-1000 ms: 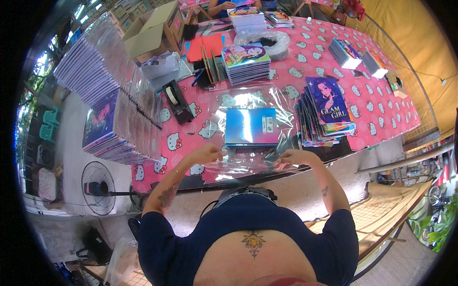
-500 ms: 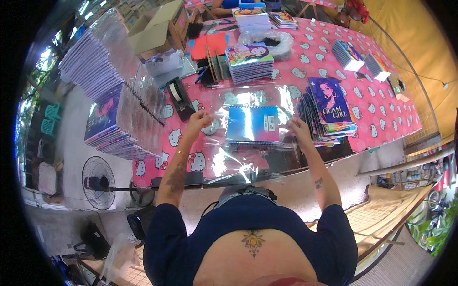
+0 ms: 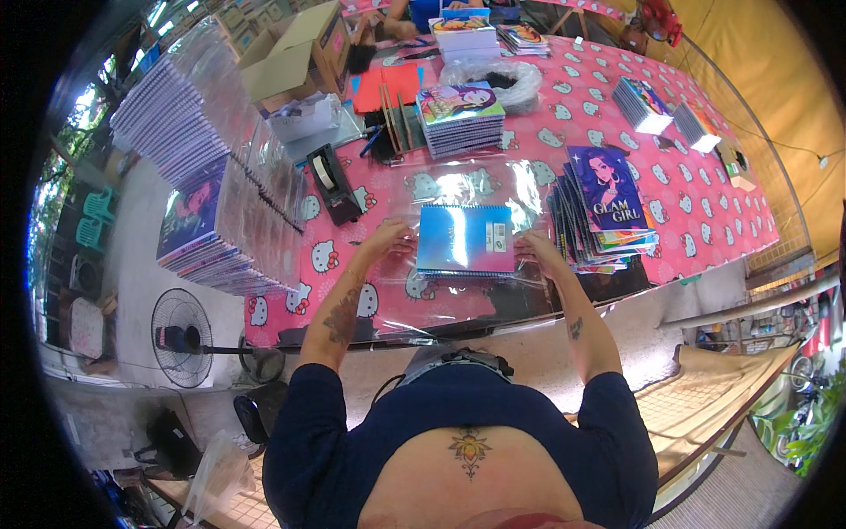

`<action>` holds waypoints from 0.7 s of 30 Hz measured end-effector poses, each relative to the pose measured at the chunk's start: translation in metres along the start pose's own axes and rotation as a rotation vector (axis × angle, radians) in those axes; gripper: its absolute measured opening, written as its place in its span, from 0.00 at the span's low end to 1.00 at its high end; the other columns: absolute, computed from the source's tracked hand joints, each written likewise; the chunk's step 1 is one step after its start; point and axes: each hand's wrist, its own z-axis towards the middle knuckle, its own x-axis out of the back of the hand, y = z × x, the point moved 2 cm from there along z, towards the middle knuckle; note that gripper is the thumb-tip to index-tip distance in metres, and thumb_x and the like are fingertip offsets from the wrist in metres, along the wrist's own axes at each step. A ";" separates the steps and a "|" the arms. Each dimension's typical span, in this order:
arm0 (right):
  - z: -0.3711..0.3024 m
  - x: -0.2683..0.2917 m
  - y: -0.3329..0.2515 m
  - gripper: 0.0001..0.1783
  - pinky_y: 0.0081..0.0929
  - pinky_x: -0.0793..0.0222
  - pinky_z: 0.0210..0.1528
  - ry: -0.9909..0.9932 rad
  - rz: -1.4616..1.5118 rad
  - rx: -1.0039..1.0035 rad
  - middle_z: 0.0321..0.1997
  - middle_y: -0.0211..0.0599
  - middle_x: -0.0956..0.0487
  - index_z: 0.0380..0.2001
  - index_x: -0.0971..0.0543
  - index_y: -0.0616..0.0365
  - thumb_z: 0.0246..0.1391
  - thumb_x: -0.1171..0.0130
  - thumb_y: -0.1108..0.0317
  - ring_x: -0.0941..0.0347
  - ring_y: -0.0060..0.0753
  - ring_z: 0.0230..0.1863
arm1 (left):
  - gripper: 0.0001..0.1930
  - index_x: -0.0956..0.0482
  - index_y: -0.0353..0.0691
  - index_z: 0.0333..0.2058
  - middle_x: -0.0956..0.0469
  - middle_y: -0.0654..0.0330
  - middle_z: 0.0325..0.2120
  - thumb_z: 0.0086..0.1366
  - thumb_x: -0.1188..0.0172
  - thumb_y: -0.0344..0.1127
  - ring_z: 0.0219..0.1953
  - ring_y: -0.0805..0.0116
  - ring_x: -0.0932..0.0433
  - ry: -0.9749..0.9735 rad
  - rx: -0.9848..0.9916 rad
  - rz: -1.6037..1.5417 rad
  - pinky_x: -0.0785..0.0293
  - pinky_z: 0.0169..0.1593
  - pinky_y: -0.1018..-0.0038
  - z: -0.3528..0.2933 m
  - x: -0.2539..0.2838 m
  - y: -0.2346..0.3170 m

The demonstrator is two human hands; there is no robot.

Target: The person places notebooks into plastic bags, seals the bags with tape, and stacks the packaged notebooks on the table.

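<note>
A spiral notebook with a blue-to-pink cover and a white label lies flat in front of me. Clear plastic sheet spreads around it, shiny at the far side and reaching toward the table's near edge. At the notebook's left side, my left hand has its fingers pinched on the plastic. My right hand is closed on the plastic at the right side, close to the label. Both sets of fingertips are partly hidden by glare and the plastic.
A tape dispenser stands left of the sheet. Notebook stacks rise beyond, at right and at far left. An open cardboard box is at the back left. A co-worker's hand shows across the table.
Both my hands have moved inward and slightly toward me, now close to the notebook's sides. The notebook has shifted a little nearer, and the bright glare on the near plastic has faded.
</note>
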 end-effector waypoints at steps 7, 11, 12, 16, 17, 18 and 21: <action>-0.038 -0.013 -0.018 0.21 0.45 0.34 0.55 0.705 -0.835 0.534 0.49 0.47 0.24 0.44 0.26 0.61 0.56 0.45 0.55 0.28 0.46 0.53 | 0.09 0.28 0.42 0.38 0.20 0.55 0.36 0.65 0.47 0.39 0.40 0.58 0.19 0.030 -0.010 -0.094 0.23 0.46 0.65 -0.029 0.007 0.015; -0.102 -0.132 -0.033 0.33 0.57 0.51 0.65 0.538 -1.365 0.687 0.65 0.48 0.35 0.60 0.32 0.53 0.54 0.43 0.49 0.43 0.51 0.67 | 0.10 0.25 0.38 0.37 0.19 0.54 0.36 0.65 0.47 0.38 0.38 0.63 0.18 0.076 -0.051 0.034 0.22 0.41 0.69 -0.030 0.041 0.002; -0.102 -0.151 -0.027 0.33 0.58 0.53 0.66 0.280 -1.329 0.758 0.66 0.45 0.37 0.61 0.32 0.50 0.55 0.44 0.48 0.44 0.50 0.68 | 0.10 0.25 0.37 0.37 0.18 0.54 0.36 0.64 0.46 0.38 0.38 0.64 0.18 0.060 -0.056 0.096 0.23 0.41 0.70 -0.022 0.046 -0.001; -0.087 -0.174 -0.002 0.33 0.58 0.54 0.67 0.300 -1.375 0.756 0.67 0.42 0.36 0.61 0.32 0.46 0.55 0.45 0.46 0.44 0.48 0.69 | 0.12 0.21 0.34 0.40 0.18 0.53 0.37 0.63 0.43 0.36 0.38 0.62 0.18 0.392 -0.479 0.627 0.24 0.42 0.68 0.014 0.008 0.066; -0.085 -0.175 -0.003 0.32 0.57 0.54 0.67 0.301 -1.389 0.748 0.67 0.41 0.36 0.61 0.32 0.45 0.56 0.45 0.46 0.45 0.47 0.69 | 0.12 0.20 0.34 0.41 0.19 0.54 0.39 0.63 0.44 0.34 0.39 0.60 0.18 0.413 -0.699 0.680 0.24 0.45 0.68 0.037 -0.004 0.077; -0.083 -0.176 -0.003 0.32 0.57 0.55 0.67 0.310 -1.402 0.736 0.67 0.41 0.36 0.61 0.32 0.45 0.56 0.45 0.46 0.45 0.47 0.69 | 0.12 0.19 0.33 0.41 0.19 0.53 0.39 0.63 0.43 0.34 0.39 0.57 0.19 0.334 -0.802 0.804 0.24 0.46 0.67 0.054 -0.025 0.091; -0.085 -0.179 -0.012 0.31 0.58 0.55 0.67 0.296 -1.397 0.687 0.67 0.41 0.36 0.61 0.32 0.45 0.55 0.45 0.47 0.45 0.47 0.69 | 0.13 0.19 0.34 0.42 0.21 0.50 0.36 0.58 0.44 0.30 0.43 0.48 0.23 0.229 -0.929 1.010 0.28 0.49 0.59 0.102 -0.078 0.106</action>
